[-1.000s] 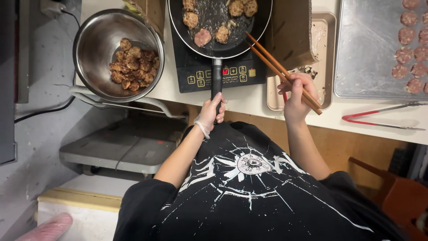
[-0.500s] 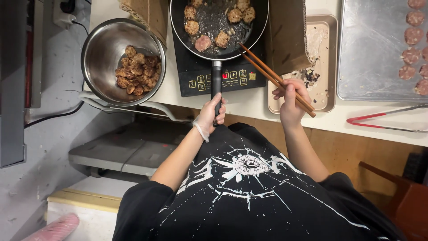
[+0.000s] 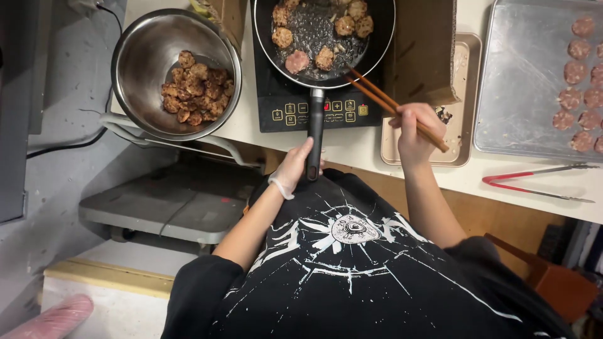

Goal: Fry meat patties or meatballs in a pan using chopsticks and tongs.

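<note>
Gripping the pan handle, the left hand steadies the pan while the right hand pinches chopsticks at its rim.

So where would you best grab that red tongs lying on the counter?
Probably by the middle of the arms of the tongs, coming from above. They lie flat, with the joined end pointing left and the two thin arms spreading slightly to the right. Pinching across both arms would close them and give a firm hold. The counter around them looks free, so neither the tray nor the right hand should get in the way.
</note>
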